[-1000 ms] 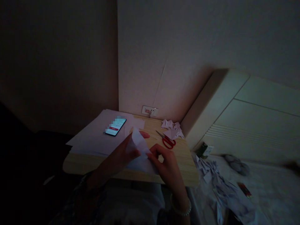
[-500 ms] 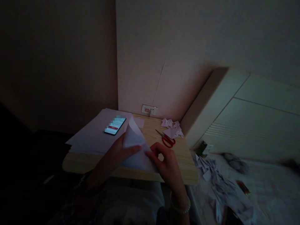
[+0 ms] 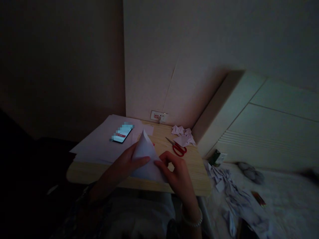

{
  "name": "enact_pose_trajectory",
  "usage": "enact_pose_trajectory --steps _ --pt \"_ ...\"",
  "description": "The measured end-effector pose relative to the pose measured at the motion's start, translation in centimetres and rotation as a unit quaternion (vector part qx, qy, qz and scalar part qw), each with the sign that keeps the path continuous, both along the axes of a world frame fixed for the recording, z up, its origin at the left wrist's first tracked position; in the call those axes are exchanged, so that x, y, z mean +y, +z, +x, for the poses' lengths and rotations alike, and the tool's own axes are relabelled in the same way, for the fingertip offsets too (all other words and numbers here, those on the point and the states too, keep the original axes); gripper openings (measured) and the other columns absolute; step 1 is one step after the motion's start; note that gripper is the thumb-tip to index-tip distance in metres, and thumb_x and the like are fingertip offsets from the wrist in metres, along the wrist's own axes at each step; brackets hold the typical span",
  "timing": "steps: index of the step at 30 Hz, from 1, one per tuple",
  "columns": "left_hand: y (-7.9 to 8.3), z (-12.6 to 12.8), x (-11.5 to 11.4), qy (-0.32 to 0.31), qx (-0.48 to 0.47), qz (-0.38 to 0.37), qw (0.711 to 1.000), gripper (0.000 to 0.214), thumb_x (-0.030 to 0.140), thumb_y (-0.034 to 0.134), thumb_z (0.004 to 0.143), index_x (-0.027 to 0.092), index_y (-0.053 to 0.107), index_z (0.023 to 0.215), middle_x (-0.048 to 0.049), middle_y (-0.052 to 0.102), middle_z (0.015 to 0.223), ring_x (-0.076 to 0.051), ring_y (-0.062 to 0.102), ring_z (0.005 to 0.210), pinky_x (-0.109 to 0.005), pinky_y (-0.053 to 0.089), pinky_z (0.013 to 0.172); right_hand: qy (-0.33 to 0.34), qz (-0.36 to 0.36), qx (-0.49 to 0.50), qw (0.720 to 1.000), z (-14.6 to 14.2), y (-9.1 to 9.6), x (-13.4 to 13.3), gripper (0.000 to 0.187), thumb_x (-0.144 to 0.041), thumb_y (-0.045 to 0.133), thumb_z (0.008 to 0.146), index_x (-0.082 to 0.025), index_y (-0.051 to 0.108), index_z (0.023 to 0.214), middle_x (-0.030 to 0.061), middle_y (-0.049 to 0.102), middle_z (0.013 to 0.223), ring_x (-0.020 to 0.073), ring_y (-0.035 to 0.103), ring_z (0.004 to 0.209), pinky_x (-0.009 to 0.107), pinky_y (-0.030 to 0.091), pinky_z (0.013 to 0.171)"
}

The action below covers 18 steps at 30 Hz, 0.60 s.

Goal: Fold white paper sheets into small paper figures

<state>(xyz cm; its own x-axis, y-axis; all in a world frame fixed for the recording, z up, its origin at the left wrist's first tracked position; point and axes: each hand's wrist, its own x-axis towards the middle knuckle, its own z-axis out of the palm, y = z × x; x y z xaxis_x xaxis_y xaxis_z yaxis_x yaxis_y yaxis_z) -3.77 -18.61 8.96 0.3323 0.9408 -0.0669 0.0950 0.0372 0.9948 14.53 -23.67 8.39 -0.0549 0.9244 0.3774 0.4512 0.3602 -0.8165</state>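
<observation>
A folded sheet of white paper (image 3: 147, 169) is held between both hands, just above the front part of the small wooden table. My left hand (image 3: 133, 159) grips its left side, thumb across the front and fingers behind. At the sheet's right edge, my right hand (image 3: 173, 166) pinches the paper between thumb and forefinger. The upper end of the paper rises to a narrow point. Red-handled scissors (image 3: 178, 149) lie beyond my right hand, their blades parted a little. Folded paper pieces (image 3: 183, 134) sit behind the scissors.
Large white sheets (image 3: 96, 139) cover the table's left side, with a lit phone (image 3: 122, 133) on top. A wall socket (image 3: 159, 116) with a plug is behind the wooden table (image 3: 196, 179). At right, a bed (image 3: 286, 196) carries scattered folded papers (image 3: 236, 192) and a grey bundle (image 3: 250, 172).
The paper's upper point has dropped slightly and shifted a little right, its top flap now closer to flat. My left fingertips show behind its right edge. My right hand has hardly moved.
</observation>
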Motion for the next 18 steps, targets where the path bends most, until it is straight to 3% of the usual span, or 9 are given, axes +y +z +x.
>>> enact_pose_trajectory --steps 6,18 --pt "1.0 0.0 0.0 0.057 0.013 -0.023 0.998 0.045 0.041 0.081 0.049 0.019 0.067 0.085 -0.0056 0.076 0.081 -0.029 0.071 0.075 -0.034 0.057 0.061 0.005 0.003 -0.012 1.0 0.0 0.1 -0.2 0.022 -0.028 0.063 0.091 -0.02 0.058 0.071 -0.0027 0.06 0.066 0.0124 0.055 0.063 0.023 0.039 0.06" --pt "2.1 0.6 -1.0 0.104 -0.013 -0.021 0.994 0.038 0.042 0.078 0.049 0.019 0.064 0.077 -0.0031 0.072 0.072 -0.025 0.068 0.069 -0.031 0.051 0.057 0.0 0.0 -0.013 1.0 -0.3 0.7 -0.6 0.021 -0.029 0.062 0.092 -0.021 0.057 0.073 -0.0023 0.061 0.066 0.0131 0.054 0.064 0.023 0.042 0.061"
